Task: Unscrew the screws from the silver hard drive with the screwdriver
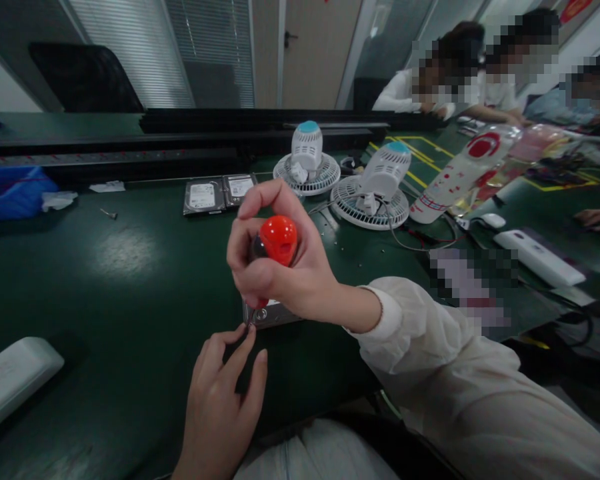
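Note:
My right hand [290, 267] is wrapped around the handle of a screwdriver [281, 240]; the handle is glossy red with a dark part. The screwdriver stands with its handle end up, and its thin dark shaft points down at the near left corner of a hard drive [275, 316]. Most of that drive is hidden under my right hand. At the lower end of the shaft, two fingertips of my left hand [223, 383] close around it, while the thumb stays apart. Whether a screw sits at the tip cannot be made out.
Two more hard drives [203, 197] lie behind my hands, near two white fans [307, 160]. Small screws are scattered to the right. A blue bin [15, 193] stands far left, a white case [17, 380] near left. Bottles [460, 173], a power strip [540, 257] and several people are right.

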### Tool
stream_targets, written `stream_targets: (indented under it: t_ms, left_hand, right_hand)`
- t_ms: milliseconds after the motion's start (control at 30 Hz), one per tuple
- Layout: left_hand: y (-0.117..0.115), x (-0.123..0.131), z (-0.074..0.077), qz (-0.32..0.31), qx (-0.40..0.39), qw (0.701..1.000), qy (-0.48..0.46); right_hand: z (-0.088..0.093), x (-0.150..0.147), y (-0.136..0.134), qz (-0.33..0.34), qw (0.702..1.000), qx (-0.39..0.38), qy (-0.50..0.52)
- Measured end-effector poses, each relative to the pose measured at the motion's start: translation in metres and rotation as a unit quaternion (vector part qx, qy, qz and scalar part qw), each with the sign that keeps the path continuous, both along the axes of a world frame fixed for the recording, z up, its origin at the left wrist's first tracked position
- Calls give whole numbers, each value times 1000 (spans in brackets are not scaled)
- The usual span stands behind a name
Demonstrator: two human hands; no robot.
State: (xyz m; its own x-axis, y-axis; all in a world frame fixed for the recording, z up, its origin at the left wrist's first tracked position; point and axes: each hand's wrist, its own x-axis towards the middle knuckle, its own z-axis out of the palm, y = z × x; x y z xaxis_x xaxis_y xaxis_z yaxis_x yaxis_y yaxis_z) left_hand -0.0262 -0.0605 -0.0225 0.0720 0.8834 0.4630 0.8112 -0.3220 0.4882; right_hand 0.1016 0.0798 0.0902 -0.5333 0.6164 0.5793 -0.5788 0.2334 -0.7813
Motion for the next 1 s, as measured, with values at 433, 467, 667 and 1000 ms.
stream_targets:
  t_ms: [433, 467, 667, 1000]
  left_hand:
    - [1, 0, 0, 7, -5, 1000, -9]
    - [1, 0, 0, 7, -4, 1000, -11]
    - [0, 0, 1, 10, -10, 1000, -17]
    - [-1, -1, 1, 10, -23, 1000, -14]
  right_hand:
    - [-5, -7, 11, -41, 997, 64, -5]
    - [-8, -9, 13, -24, 998, 53, -14]
    - [-3, -5, 9, 54, 998, 37, -21]
    - [4, 2, 9, 37, 999, 28, -15]
